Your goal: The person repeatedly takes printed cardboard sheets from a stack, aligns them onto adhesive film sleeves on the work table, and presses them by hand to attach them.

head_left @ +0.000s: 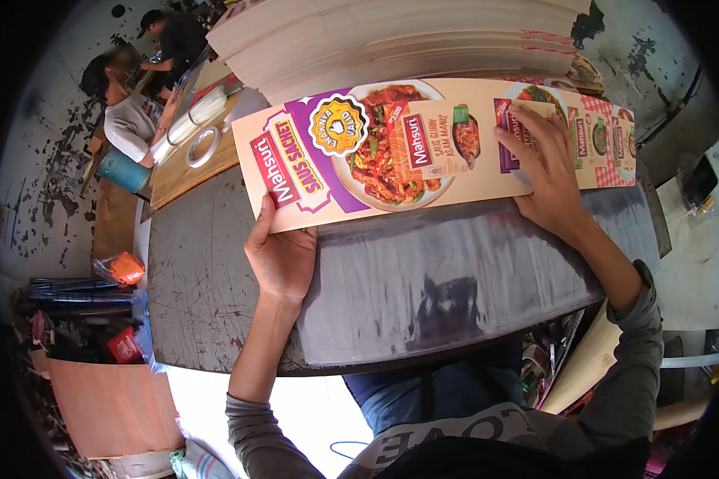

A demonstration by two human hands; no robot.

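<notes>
A long printed board point(391, 191) with food pictures and the word Mahsuri is held slightly tilted over the work table. My left hand point(284, 255) grips its lower left corner, thumb on the printed face and the other fingers hidden beneath. On the right part of the print lies my right hand point(547, 172), fingers spread over the face and thumb near the lower edge. Below the board, a shiny grey sheet point(447, 295) covers the table's front part.
Behind the board rises a tall stack of pale sheets point(391, 40). The scratched grey table point(200, 279) extends left. A tape roll point(204, 147) sits on a wooden table point(180, 182) at the upper left, near two people. A blue bucket point(122, 172) stands by them.
</notes>
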